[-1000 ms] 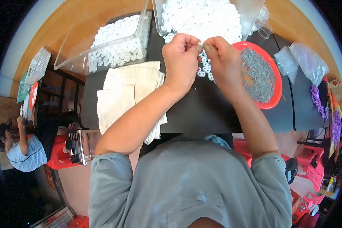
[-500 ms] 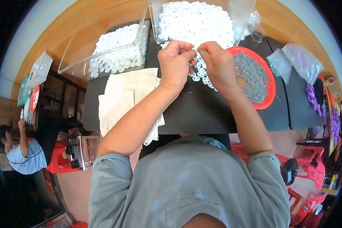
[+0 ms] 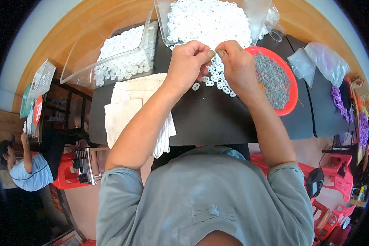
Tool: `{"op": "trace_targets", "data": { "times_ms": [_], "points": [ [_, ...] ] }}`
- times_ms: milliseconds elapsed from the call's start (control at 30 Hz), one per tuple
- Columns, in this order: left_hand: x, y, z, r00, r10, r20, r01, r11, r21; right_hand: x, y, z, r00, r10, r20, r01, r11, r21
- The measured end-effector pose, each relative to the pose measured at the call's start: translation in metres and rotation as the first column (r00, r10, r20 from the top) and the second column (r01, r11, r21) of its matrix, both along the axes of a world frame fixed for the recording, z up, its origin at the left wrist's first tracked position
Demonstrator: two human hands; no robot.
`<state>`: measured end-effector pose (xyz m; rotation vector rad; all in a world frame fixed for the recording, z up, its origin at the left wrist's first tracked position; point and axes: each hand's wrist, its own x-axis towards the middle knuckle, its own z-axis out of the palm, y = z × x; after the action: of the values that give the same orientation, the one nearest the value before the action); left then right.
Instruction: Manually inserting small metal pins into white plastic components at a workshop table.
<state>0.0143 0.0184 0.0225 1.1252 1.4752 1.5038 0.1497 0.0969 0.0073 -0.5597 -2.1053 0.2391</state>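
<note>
My left hand and my right hand meet above the far half of the black table, thumbs and forefingers pinched close together. Whatever lies between the fingertips is too small to make out. Under and between the hands are several loose white oval plastic pieces, each with two holes. Just beyond them stands a clear plastic bin heaped with the same white pieces. A red bowl sits by my right hand, filled with small grey pieces that look like tiny springs.
At the left, a second clear bin holds more white pieces. Folded cream cloths lie by my left forearm. Plastic bags and purple cord are on the right. Another person sits at the far left.
Both hands stay pinched together in nearly the same place, with the fingers slightly shifted. One more loose white piece now shows on the table below my left hand.
</note>
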Motion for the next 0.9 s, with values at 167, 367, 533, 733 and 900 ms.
{"op": "trace_targets", "data": {
  "times_ms": [167, 367, 533, 733, 900],
  "points": [
    [-0.003, -0.001, 0.003, 0.999, -0.053, 0.014, 0.053, 0.999, -0.01, 0.003, -0.001, 0.001, 1.0, 0.023, 0.0, -0.023, 0.999, 0.028],
    [-0.001, 0.0, -0.002, 1.0, -0.027, 0.013, 0.027, 1.0, -0.014, -0.002, 0.003, -0.007, 0.997, 0.07, -0.036, -0.072, 0.997, -0.032],
    [0.004, -0.001, -0.002, 0.998, 0.032, -0.046, -0.03, 0.998, 0.05, -0.006, 0.0, -0.006, 0.99, 0.101, -0.099, -0.096, 0.994, 0.052],
    [-0.019, 0.004, -0.006, 0.998, -0.048, -0.045, 0.05, 0.998, 0.04, -0.009, 0.0, -0.002, 0.969, 0.164, -0.183, -0.21, 0.94, -0.267],
    [-0.029, 0.009, -0.008, 0.954, 0.044, 0.296, -0.095, 0.982, 0.161, -0.004, -0.007, -0.002, 0.987, 0.113, 0.118, -0.101, 0.99, -0.1]
  ]
}}
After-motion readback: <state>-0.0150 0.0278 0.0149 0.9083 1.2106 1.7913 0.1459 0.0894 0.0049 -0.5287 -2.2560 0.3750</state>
